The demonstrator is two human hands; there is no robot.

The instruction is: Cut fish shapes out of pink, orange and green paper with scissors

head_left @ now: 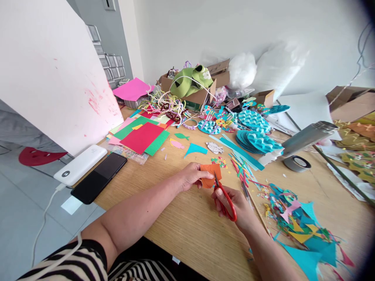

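Note:
My left hand [193, 177] pinches a small piece of orange paper [207, 180] by its left side. Faint curved lines show on the paper. My right hand [233, 203] is wrapped round the red handles of a pair of scissors [231, 203]. The scissor blades lie at the right part of the orange paper; whether they are parted is too small to tell. Just beyond the hands are a blue paper piece [195, 149], a green paper fish [181, 136], a pink and yellow fish cutout [177, 144] and a drawn white fish [214, 147].
Coloured sheets [143, 136], a black phone [99, 177] and a white power bank [80, 164] lie to the left. Paper scraps [304, 222] are heaped at right, near a steel flask [309, 136] and its lid [297, 163]. Blue scalloped discs [258, 142] and a box with green fabric [190, 82] stand behind.

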